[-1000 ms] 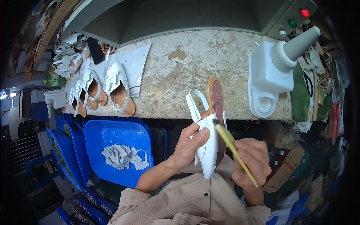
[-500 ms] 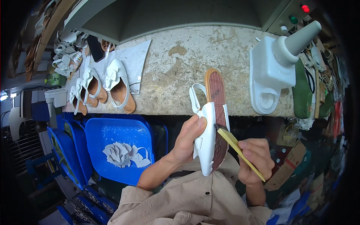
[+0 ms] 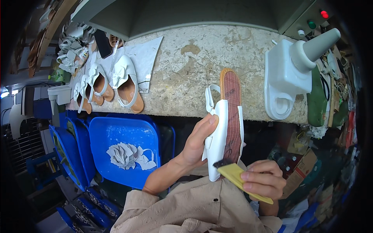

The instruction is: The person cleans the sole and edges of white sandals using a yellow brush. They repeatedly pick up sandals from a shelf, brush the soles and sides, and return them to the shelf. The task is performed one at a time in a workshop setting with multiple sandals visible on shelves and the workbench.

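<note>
Left hand [image 3: 198, 141] curls round a white sandal [image 3: 217, 141], thumb pressed on the upper; its other fingers are mostly hidden behind, so their spread cannot be told. Right hand [image 3: 266, 179] is closed on a yellow-handled brush [image 3: 237, 175], fingers folded over the flat handle, dark bristles at the toe end. The sandal is held off the near edge of the table [image 3: 182, 91], toe toward the body, sole [image 3: 233, 106] facing up, probably so the underside lies open to the brush.

Left of the forearm, a blue tray [image 3: 110, 128] carries cut white pieces [image 3: 130, 156]. Along the table's near edge, toward its left corner, white sandals [image 3: 126, 83] stand side by side, toes pointing away, presumably for easy reach. A white dispenser [image 3: 281, 75] stands near the right end; a dark phone [image 3: 102, 44] lies toward the far left corner.
</note>
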